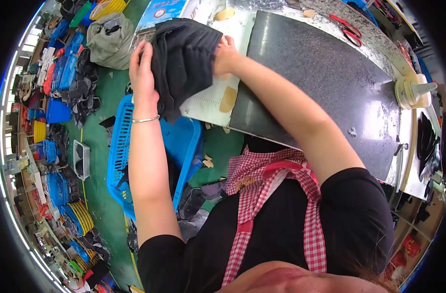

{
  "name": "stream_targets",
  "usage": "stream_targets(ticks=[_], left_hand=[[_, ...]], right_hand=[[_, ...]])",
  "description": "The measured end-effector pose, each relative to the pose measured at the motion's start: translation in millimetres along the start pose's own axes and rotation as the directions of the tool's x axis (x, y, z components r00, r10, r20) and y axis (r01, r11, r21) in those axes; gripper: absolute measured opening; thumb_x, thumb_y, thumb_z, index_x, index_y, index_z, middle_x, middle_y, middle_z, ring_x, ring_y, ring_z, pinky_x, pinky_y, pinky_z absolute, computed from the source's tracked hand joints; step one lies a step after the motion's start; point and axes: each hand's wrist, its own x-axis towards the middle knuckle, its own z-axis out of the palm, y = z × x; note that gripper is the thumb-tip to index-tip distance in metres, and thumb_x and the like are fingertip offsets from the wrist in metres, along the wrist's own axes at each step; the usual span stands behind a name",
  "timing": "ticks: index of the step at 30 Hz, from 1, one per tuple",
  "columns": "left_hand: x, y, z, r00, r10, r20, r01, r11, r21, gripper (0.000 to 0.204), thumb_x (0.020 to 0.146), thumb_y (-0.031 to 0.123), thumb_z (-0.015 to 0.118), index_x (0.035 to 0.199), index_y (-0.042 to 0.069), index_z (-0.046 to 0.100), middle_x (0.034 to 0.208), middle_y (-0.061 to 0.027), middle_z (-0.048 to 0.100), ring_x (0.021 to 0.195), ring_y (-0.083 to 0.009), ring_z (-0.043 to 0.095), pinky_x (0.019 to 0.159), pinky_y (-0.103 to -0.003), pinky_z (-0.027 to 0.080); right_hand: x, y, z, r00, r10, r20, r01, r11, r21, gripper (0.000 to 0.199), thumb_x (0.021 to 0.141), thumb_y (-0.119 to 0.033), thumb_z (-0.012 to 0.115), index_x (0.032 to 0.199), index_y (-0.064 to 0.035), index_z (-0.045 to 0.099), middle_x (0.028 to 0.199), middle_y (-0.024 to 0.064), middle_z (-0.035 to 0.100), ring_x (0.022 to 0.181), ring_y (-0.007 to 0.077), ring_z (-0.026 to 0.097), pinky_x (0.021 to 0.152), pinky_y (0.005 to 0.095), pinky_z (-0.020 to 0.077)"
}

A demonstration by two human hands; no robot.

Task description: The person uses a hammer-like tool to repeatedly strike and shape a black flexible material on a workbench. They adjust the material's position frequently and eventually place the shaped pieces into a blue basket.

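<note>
Between my two hands is a thick stack of black, cloth-like sheets [186, 63], its layered edges showing at the right and bottom. My left hand [145, 75] presses against the stack's left side, thumb low and fingers pointing up. My right hand [226, 54] closes on the right edge, with some fingers hidden behind the layers. The stack sits over the left end of the white worktable [211, 105], partly past its edge. Below it stands a blue plastic basket [118, 166] with dark pieces inside.
A dark slab [320, 83] covers much of the table. Red-handled scissors [349, 31] lie at the back, and a pale glue pot [412, 93] stands at the right. Tan pieces [228, 99] lie on the tabletop. A grey sack [111, 41] and scraps are on the green floor [106, 93].
</note>
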Motion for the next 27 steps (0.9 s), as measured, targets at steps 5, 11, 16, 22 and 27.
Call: stream_targets(ticks=[5, 11, 16, 22, 27], left_hand=[[2.3, 5.0, 33.6, 0.999, -0.019, -0.042, 0.024, 0.992, 0.123, 0.048, 0.099, 0.035, 0.079, 0.131, 0.001, 0.070, 0.136, -0.0099, 0.066, 0.127, -0.0174, 0.058, 0.111, -0.032, 0.043], [14.5, -17.6, 16.4, 0.996, 0.017, -0.087, -0.009, 0.996, 0.086, 0.045, 0.101, 0.035, 0.076, 0.129, 0.001, 0.068, 0.129, -0.0100, 0.070, 0.118, -0.0166, 0.063, 0.105, -0.032, 0.048], [9.1, -14.8, 22.8, 0.994, 0.070, -0.082, -0.051, 0.974, 0.219, 0.050, 0.099, 0.039, 0.077, 0.128, 0.000, 0.070, 0.128, -0.0125, 0.070, 0.119, -0.0198, 0.062, 0.108, -0.035, 0.046], [7.2, -14.1, 28.0, 0.980, 0.172, 0.097, -0.193, 0.935, 0.298, 0.056, 0.100, 0.042, 0.074, 0.140, 0.004, 0.065, 0.152, -0.0224, 0.050, 0.142, -0.0321, 0.048, 0.119, -0.043, 0.037], [-26.3, 5.7, 39.7, 0.940, 0.256, 0.224, -0.338, 0.772, 0.539, 0.077, 0.096, 0.031, 0.080, 0.156, -0.001, 0.045, 0.156, -0.0224, 0.047, 0.149, -0.0352, 0.042, 0.123, -0.045, 0.032]], right_hand=[[17.4, 68.1, -43.9, 0.994, -0.105, -0.040, 0.086, 0.939, -0.333, 0.119, 0.072, -0.063, 0.082, 0.170, -0.0260, 0.026, 0.178, 0.0165, 0.017, 0.164, 0.0408, -0.009, 0.126, 0.0721, 0.0056], [-23.0, 33.9, -28.7, 0.992, -0.014, 0.124, 0.033, 0.988, -0.153, 0.098, 0.095, -0.072, 0.057, 0.162, -0.0026, 0.041, 0.173, 0.0295, 0.020, 0.162, 0.0451, 0.016, 0.128, 0.0542, 0.0186], [-219.5, -73.9, -11.3, 0.805, -0.592, 0.043, 0.594, 0.804, -0.032, 0.086, 0.097, -0.070, 0.056, 0.160, -0.0130, 0.045, 0.166, 0.0233, 0.039, 0.151, 0.0390, 0.042, 0.121, 0.0481, 0.0374], [-237.2, -13.4, -27.7, 0.626, -0.625, -0.467, 0.759, 0.350, 0.549, 0.025, 0.099, -0.031, 0.068, 0.110, -0.0101, 0.075, 0.116, 0.0104, 0.075, 0.110, 0.0316, 0.071, 0.091, 0.0453, 0.0596], [-130.3, 189.4, -57.2, 0.803, 0.272, -0.529, -0.020, 0.901, 0.433, 0.029, 0.095, -0.027, 0.070, 0.119, -0.0112, 0.075, 0.117, 0.0159, 0.074, 0.108, 0.0354, 0.070, 0.097, 0.0482, 0.0567]])
